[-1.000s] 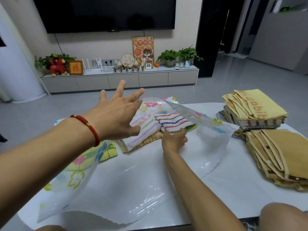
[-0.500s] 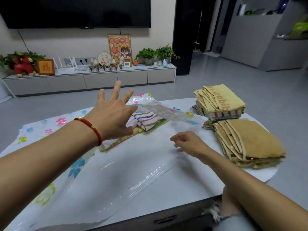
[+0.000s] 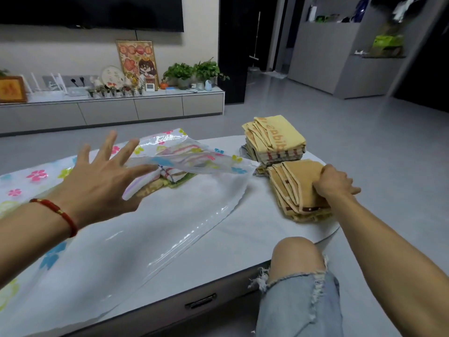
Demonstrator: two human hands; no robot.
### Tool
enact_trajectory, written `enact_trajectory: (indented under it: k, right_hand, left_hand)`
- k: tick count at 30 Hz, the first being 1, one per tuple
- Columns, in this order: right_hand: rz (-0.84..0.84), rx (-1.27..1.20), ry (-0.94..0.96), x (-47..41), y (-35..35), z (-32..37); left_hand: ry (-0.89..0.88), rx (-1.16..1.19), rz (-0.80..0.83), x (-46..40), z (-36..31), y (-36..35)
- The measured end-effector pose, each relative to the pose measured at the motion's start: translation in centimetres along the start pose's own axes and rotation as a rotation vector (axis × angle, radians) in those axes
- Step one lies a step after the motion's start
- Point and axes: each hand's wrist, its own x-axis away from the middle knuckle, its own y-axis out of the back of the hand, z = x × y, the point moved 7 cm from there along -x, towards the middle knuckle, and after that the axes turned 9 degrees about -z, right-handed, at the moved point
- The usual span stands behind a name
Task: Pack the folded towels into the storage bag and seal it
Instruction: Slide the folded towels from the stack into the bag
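- The nearer stack of folded tan-brown towels with pale edging (image 3: pixel 295 190) is lying on the white table top (image 3: pixel 218 239), directly under the right hand.
- These towels are judged soft, limp and fairly light; a fold would sag if lifted by one corner, so hold is best taken across the folded edge, with the fingers slid beneath the top piece.
- The right hand (image 3: pixel 334 182) is seen with its fingers curled down over the stack's far right edge, gripping the top towel; the arm is stretched out forward and to the right, above a bare knee in torn light-blue jeans (image 3: pixel 298 276).
- Just beyond that hand, a second stack of folded yellow towels with orange lettering (image 3: pixel 274 137) is waiting, close against the tan stack.
- The clear plastic storage bag printed with coloured flowers (image 3: pixel 145 227) is spread flat between the two hands and out under the left forearm; it is judged thin, slippery and floppy, apt to collapse shut unless its mouth is propped.
- Striped folded towels (image 3: pixel 170 171) are already lodged inside, just past the left fingertips.
- The left hand (image 3: pixel 102 181) is held spread, fingers straight and fanned, with the bag's upper flap propped up at the fingertips; nothing is clasped by it. A red cord bracelet (image 3: pixel 56 210) is worn at that wrist.
- Packing is judged partly done, sealing not yet reached.
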Motion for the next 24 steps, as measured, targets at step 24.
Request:
enact_trajectory:
  k: [24]
  right_hand:
    - [1.243,-1.054,0.232,18.7,6.0,9.1]
  left_hand:
    - [0.281,0.088,0.474,12.1,5.7,-2.4]
